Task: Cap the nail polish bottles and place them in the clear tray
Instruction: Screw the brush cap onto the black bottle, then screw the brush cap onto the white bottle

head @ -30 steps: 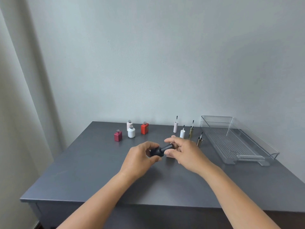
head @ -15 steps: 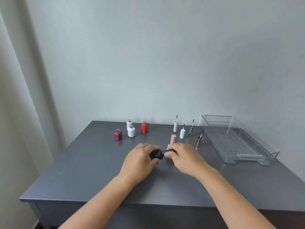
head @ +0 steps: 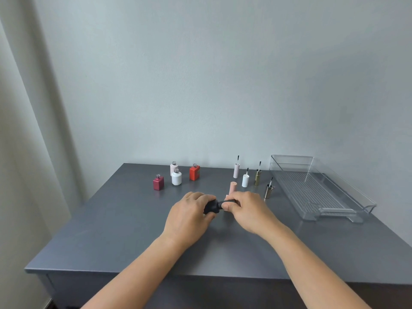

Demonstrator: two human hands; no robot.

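- Left hand (head: 189, 214): fingers curled round the body of the black bottle (head: 211, 208), which lies tilted at mid-table (head: 111, 230). Cannot tell whether it rests on the surface or sits just above it.
- Right hand (head: 248, 210): fingertips pinch the black cap (head: 221, 204) at the bottle's neck. Thread seating hidden; cannot tell.
- Handling (judgement): small, rigid, probably glass, so light but breakable. The matt finish should not slip. Hold the body by its sides and turn the cap by its barrel, keeping it in line with the neck.
- Just behind the right hand: pink capped bottle (head: 232, 188), upright, not yet trayed.
- Beyond, brush-up: gunmetal cap (head: 268, 191), white cap (head: 245, 181), gold cap (head: 258, 178), pale ribbed cap (head: 236, 171).
- Rear left, open: crimson bottle (head: 158, 183), white bottle (head: 176, 178), red bottle (head: 194, 173), pale pink bottle (head: 173, 168).
- Clear tray (head: 292, 156): far right, well apart from the hands, no bottles seen in it.
- Writing: none legible.
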